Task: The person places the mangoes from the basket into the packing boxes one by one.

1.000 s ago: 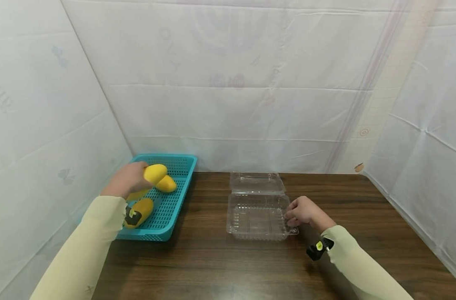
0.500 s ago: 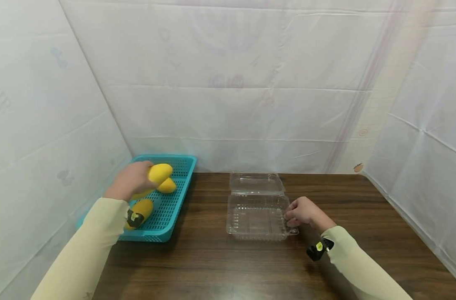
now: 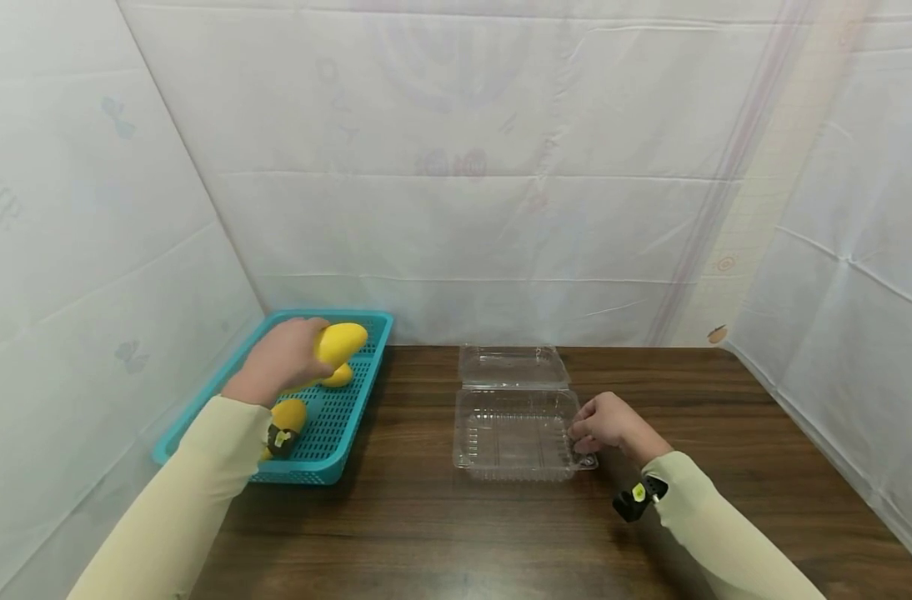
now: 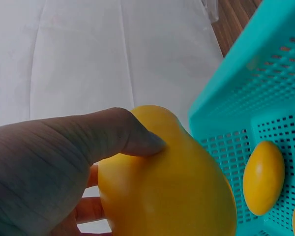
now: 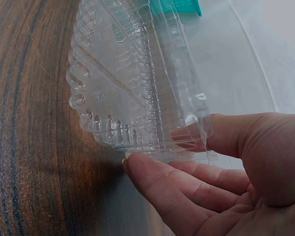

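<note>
In the head view my left hand (image 3: 285,358) grips a yellow mango (image 3: 342,343) above the blue basket (image 3: 364,396). The left wrist view shows the thumb across the top of that mango (image 4: 169,189) and the fingers behind it. More mangoes (image 3: 289,413) lie in the basket, partly hidden by the hand and wrist. My right hand (image 3: 609,425) pinches the right wall of a clear plastic clamshell container (image 3: 516,442), thumb inside and fingers outside in the right wrist view. Its lid (image 3: 513,367) is hinged back, away from me.
A brown wooden table (image 3: 426,533) lies under everything. White sheeting (image 3: 456,208) stands as walls at the back and both sides. The basket sits against the left and back sheeting. Bare tabletop separates it from the clamshell.
My left hand has moved right across the basket with the mango, and slightly up. The right hand and the clamshell have stayed in place.
</note>
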Demonstrator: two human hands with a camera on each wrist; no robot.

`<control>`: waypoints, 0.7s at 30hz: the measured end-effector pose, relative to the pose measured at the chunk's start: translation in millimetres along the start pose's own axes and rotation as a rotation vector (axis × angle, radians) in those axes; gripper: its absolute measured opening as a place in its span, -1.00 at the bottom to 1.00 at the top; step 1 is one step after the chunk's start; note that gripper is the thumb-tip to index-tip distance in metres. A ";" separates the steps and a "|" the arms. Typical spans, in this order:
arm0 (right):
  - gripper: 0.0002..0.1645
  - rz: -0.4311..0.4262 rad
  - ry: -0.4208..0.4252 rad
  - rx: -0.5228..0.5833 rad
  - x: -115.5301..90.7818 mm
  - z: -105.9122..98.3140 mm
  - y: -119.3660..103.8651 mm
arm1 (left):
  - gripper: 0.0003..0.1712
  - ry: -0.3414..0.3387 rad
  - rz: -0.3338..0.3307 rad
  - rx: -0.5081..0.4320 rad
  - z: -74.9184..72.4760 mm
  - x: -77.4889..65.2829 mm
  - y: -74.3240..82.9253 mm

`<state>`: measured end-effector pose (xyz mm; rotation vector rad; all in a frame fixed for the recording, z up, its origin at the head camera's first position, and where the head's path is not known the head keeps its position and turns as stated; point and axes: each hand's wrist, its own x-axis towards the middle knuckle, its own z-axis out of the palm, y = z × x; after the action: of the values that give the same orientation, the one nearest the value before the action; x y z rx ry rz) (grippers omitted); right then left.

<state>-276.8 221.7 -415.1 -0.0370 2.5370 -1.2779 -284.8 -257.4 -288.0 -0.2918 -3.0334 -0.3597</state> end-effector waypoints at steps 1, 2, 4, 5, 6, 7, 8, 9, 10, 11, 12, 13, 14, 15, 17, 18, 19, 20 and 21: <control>-0.88 0.004 0.003 0.002 0.2 0.2 -0.1 | -0.22 0.002 -0.001 -0.003 0.5 0.2 1.6; -0.87 0.002 0.000 -0.001 0.3 0.3 -0.2 | -0.23 0.003 -0.002 -0.006 1.0 0.2 2.6; -0.87 -0.002 -0.002 -0.002 1.1 0.6 0.2 | -0.22 0.004 -0.004 -0.001 1.4 0.0 4.5; -0.88 0.002 0.002 0.002 1.4 0.9 0.1 | -0.21 0.003 -0.005 0.001 1.6 -0.2 5.7; -0.88 0.000 0.002 0.000 1.4 1.1 0.1 | -0.20 0.002 -0.006 0.002 1.5 -0.2 6.6; -0.88 -0.001 0.003 -0.004 1.5 1.1 0.2 | -0.20 0.001 -0.007 0.006 1.3 -0.2 7.6; -0.88 -0.002 0.005 -0.006 1.6 1.3 0.4 | -0.18 0.000 -0.007 0.009 1.2 0.0 8.1; -0.88 0.000 0.007 -0.003 1.7 1.4 0.7 | -0.18 -0.001 -0.004 0.014 1.0 0.0 8.8; -0.88 0.000 0.008 -0.002 1.4 1.4 0.5 | -0.17 -0.002 -0.002 0.017 0.7 -0.1 9.9; -0.87 -0.004 0.005 0.001 1.2 1.4 0.4 | -0.17 -0.003 -0.002 0.017 0.6 0.0 10.7; -0.87 -0.007 0.004 0.007 1.1 1.3 0.5 | -0.17 -0.002 -0.001 0.018 0.5 0.2 11.4; -0.86 -0.010 0.002 0.013 1.1 1.2 0.6 | -0.16 -0.002 -0.001 0.018 0.5 0.4 12.4; -0.86 -0.010 0.001 0.024 1.1 1.2 0.6 | -0.16 -0.002 -0.001 0.017 0.7 0.5 13.5; -0.85 -0.014 -0.003 0.029 0.8 0.9 0.6 | -0.16 -0.002 0.000 0.014 0.9 0.5 15.1; -0.85 -0.011 0.000 0.041 0.5 0.8 0.3 | -0.15 -0.002 0.001 0.009 1.6 0.7 18.1; -0.85 -0.009 0.001 0.045 0.1 0.6 0.1 | -0.15 -0.001 0.003 0.008 2.1 0.8 19.4; -0.85 -0.009 0.001 0.046 -0.2 0.7 0.2 | -0.14 -0.001 0.003 0.005 2.5 0.9 20.9; -0.85 -0.011 0.000 0.045 -0.2 0.7 0.1 | -0.14 0.001 0.006 0.004 2.9 0.8 22.5; -0.85 -0.012 -0.002 0.042 -0.2 0.6 0.3 | -0.14 0.002 0.007 0.002 3.3 0.8 24.0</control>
<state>-276.5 221.4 -415.6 -0.0449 2.5112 -1.3352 -281.1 -233.6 -285.8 -0.3014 -3.0300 -0.3567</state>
